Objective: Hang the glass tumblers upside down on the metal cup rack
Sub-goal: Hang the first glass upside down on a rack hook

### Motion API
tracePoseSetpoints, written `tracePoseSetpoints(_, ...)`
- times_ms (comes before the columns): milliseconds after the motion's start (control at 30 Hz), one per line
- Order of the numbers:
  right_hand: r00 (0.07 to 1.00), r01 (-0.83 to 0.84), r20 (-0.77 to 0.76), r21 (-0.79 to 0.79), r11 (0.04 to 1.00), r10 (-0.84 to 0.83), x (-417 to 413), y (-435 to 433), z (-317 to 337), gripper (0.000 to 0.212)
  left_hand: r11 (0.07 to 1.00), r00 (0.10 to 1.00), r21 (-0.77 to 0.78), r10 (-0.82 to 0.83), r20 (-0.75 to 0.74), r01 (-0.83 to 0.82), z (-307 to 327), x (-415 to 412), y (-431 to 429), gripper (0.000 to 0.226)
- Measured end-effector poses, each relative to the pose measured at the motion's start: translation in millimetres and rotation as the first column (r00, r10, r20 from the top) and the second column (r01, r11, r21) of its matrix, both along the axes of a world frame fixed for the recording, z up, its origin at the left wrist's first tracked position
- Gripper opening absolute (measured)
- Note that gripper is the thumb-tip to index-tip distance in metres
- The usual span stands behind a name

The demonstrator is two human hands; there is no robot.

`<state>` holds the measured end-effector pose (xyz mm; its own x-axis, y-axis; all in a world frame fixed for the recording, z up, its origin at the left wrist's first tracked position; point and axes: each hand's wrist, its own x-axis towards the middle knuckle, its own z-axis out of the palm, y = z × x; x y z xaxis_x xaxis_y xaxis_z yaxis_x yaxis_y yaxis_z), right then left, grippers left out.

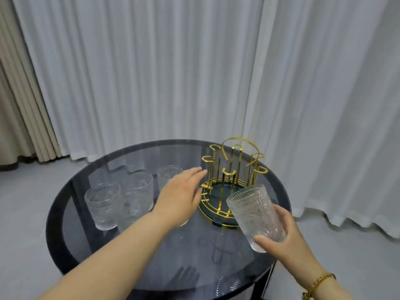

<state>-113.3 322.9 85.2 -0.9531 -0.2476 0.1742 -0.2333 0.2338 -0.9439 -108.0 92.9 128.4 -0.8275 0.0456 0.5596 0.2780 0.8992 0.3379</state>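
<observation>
- A gold metal cup rack is seen standing on a round dark glass table, toward the table's far right part; this rack is taken as the landmark for every place below.
- The rack is made of upright wire loops with hooked tips above a round dark green base ringed in gold wire. No glass is hung on any of its prongs.
- One ribbed glass tumbler is held in the right hand at the near right of the rack, partly overlapping the rack's base in the view. The tumbler is lifted off the table and tilted, its open mouth up and turned toward the rack, its thick base down in the palm.
- The right hand's fingers are wrapped around the lower part of the held tumbler, the thumb pressed across its front near the base. A gold chain bracelet is worn on that wrist.
- The left hand is stretched out just left of the rack, palm down, fingers spread loosely and holding nothing; the fingertips are close to the rack's left prongs, though contact cannot be judged.
- Further tumblers stand upright on the table left of the rack: one far left, two close together nearer the rack, and one partly hidden behind the left hand.
- White curtains hang behind the rack.
</observation>
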Motion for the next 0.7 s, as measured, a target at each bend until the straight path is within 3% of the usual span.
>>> tracePoseSetpoints(100, 0.998, 0.057, -0.011, 0.016, 0.998, -0.057, -10, 30, 14, 0.05, 0.991, 0.994, -0.128, 0.046, 0.097, -0.033, 8, -41, 7, 0.055)
tracePoseSetpoints(300, 0.984, 0.175, -0.021, -0.044, 0.984, -0.176, -37, 62, 61, 0.051, 0.966, 0.96, -0.252, 0.119, 0.253, -0.054, 9, -77, 7, 0.061)
tracePoseSetpoints(467, 0.963, 0.238, -0.129, 0.009, 0.971, -0.234, -73, 63, 112, 0.05, 0.987, 0.96, -0.16, 0.074, 0.272, -0.03, 3, -81, 3, 0.06)
tracePoseSetpoints(633, 0.947, 0.218, -0.256, 0.062, 0.974, -0.196, -132, 32, 166, 0.054, 0.994, 0.963, -0.105, 0.057, 0.265, -0.03, -2, -83, 2, 0.061)
tracePoseSetpoints(700, 0.943, 0.211, -0.291, 0.15, 0.966, -0.161, -155, 12, 181, 0.062, 0.994, 0.962, -0.103, 0.051, 0.268, -0.024, -1, -83, 1, 0.061)
